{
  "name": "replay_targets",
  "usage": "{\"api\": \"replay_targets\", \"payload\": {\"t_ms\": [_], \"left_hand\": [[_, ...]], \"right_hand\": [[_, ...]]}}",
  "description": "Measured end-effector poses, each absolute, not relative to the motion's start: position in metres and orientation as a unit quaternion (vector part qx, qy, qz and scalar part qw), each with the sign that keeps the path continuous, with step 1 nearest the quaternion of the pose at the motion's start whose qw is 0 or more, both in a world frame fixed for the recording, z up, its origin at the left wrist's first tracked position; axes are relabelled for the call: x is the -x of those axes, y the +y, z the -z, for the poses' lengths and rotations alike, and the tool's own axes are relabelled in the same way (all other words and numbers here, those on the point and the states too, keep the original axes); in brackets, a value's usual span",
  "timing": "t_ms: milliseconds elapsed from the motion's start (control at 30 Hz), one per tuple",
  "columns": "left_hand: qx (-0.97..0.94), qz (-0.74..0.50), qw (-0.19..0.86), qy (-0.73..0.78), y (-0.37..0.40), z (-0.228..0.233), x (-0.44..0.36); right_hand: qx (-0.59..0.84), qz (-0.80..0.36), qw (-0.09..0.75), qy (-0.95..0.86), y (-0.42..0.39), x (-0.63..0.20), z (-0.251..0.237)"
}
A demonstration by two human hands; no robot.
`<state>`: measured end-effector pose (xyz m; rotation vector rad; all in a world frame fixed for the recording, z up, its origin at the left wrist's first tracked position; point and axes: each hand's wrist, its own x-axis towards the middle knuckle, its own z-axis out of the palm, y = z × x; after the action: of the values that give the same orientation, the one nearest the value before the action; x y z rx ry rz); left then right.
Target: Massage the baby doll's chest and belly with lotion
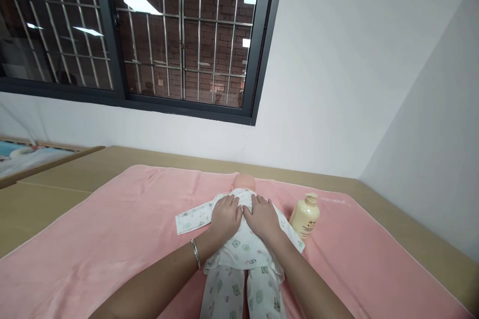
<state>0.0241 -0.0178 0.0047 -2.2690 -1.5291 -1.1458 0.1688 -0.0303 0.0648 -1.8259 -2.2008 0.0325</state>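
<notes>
Pink cloth [123, 239] lay beneath the white-clad, bald doll [243, 246]; upon its torso the bare left hand [226, 218] and right hand [263, 218] rested open, gripping nothing. Beside the doll stood a pale-yellow pump bottle [305, 217].

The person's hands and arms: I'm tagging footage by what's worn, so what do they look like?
The bare left hand and bare right hand wear no gloves, and no sleeves show. A narrow, shiny, silver-coloured bangle circles the left wrist; none shows on the right.
</notes>
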Motion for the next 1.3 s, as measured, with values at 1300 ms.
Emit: {"api": "replay_targets", "payload": {"t_ms": [1300], "left_hand": [[0.747, 0.39, 0.041, -0.537, -0.009, -0.001, -0.026]], "right_hand": [[0.604, -0.047, 0.192, -0.772, -0.018, -0.178, -0.056]]}}
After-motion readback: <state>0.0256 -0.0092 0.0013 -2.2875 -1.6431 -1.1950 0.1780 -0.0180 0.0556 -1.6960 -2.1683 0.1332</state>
